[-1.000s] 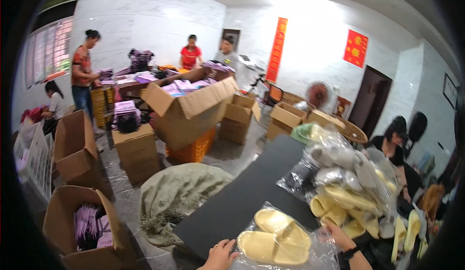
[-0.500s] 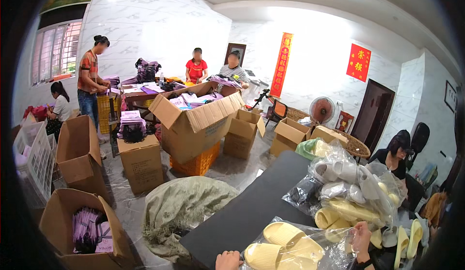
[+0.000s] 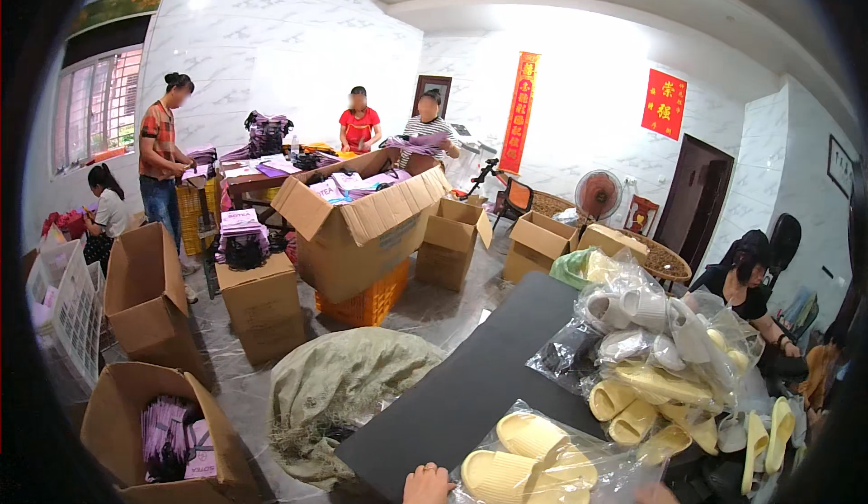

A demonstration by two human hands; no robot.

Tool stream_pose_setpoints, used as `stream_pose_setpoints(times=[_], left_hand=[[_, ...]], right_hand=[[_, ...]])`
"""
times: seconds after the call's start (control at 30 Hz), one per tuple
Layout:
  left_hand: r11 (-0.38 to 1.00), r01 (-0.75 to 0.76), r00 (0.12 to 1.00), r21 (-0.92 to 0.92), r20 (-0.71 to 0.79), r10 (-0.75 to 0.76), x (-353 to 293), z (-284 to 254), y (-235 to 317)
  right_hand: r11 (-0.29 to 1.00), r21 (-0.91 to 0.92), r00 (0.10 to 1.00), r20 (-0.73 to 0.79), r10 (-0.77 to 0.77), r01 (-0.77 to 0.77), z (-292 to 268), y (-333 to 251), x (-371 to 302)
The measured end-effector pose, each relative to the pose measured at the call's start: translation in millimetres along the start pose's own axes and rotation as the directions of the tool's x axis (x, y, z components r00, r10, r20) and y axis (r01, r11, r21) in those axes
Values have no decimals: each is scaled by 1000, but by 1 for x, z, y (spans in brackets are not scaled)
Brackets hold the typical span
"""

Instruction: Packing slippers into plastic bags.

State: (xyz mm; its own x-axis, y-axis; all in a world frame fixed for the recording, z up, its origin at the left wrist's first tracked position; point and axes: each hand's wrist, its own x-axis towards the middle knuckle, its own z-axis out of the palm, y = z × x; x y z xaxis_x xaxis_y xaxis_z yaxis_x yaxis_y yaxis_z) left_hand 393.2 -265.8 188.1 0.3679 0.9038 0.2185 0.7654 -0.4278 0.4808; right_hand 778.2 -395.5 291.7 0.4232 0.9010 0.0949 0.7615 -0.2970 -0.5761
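Observation:
A pair of pale yellow slippers (image 3: 529,457) lies in a clear plastic bag (image 3: 588,450) at the near end of a black table (image 3: 470,382). My left hand (image 3: 425,485) shows only its knuckles at the lower edge, curled at the bag's left end and touching it. Only a sliver of my right hand (image 3: 655,494) shows at the bottom edge, by the bag's right side, and its fingers are hidden.
A heap of bagged white and yellow slippers (image 3: 660,359) covers the table's right side. A person in black (image 3: 746,287) sits beyond it. A grey-green sack (image 3: 348,382) lies on the floor to the left. Open cardboard boxes (image 3: 362,228) and several people stand farther back.
The view has tilted up, so both hands and the bagged slippers have sunk toward the lower edge. My right hand, seen on the bag before, is now almost out of view.

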Motion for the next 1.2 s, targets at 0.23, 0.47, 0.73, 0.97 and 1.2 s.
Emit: stream_pose_setpoints(times=[0.23, 0.47, 0.73, 0.97, 1.2], left_hand=[[787, 25, 998, -616, -24, -50, 9, -27, 9], [776, -54, 998, -628, -45, 33, 21, -24, 13], [879, -144, 988, -455, -10, 156, -12, -1, 7], [921, -186, 982, -341, -29, 188, -28, -18, 46], [953, -230, 964, -198, 90, 252, -39, 21, 38]], right_hand=[[941, -167, 830, 445, 337, -293, 29, -3, -49], [830, 404, 923, 170, 345, -385, 9, -24, -26], [984, 168, 995, -89, -48, 62, 27, 82, -88], [767, 448, 850, 472, 234, -460, -11, 12, -98], [621, 678, 814, 571, -106, -395, 18, 5, -70]])
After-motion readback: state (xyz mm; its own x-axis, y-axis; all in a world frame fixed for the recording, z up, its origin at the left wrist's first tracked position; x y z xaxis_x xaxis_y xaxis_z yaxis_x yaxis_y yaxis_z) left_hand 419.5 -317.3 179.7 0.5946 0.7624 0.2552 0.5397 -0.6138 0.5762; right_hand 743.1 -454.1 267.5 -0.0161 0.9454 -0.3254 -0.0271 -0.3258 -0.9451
